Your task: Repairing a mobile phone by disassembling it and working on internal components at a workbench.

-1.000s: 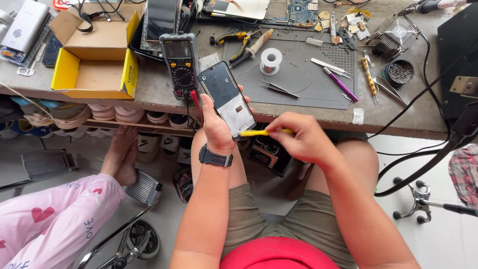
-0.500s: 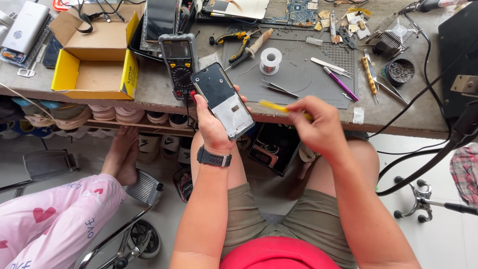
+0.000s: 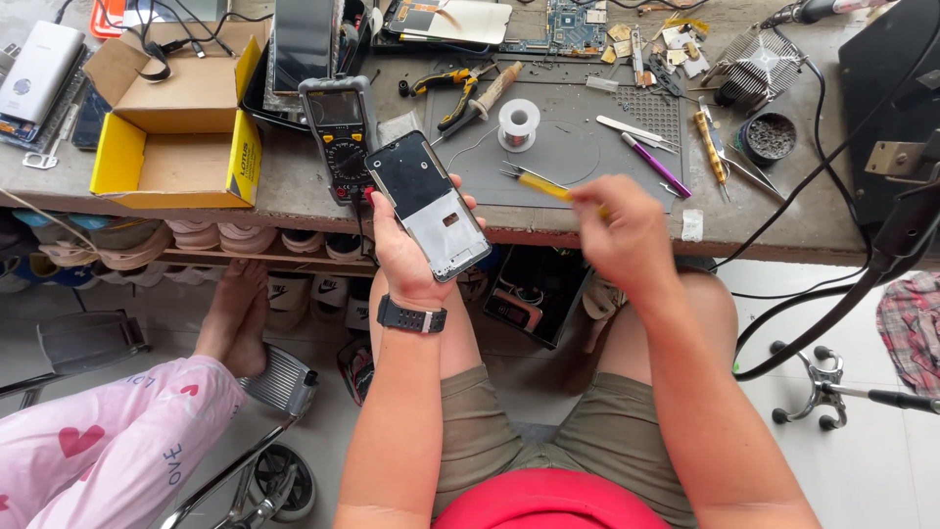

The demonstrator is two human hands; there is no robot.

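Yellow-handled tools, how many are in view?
2: yellow-handled tweezers held in the right hand over the grey work mat; yellow-and-black pliers lying on the bench behind. Clutter may hide others.

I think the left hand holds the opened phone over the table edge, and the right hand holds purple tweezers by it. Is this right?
Not quite: the head view shows the right hand holding a yellow-handled tool, not purple tweezers. The purple tool lies on the grey mat. The left hand does hold the opened phone over the table edge.
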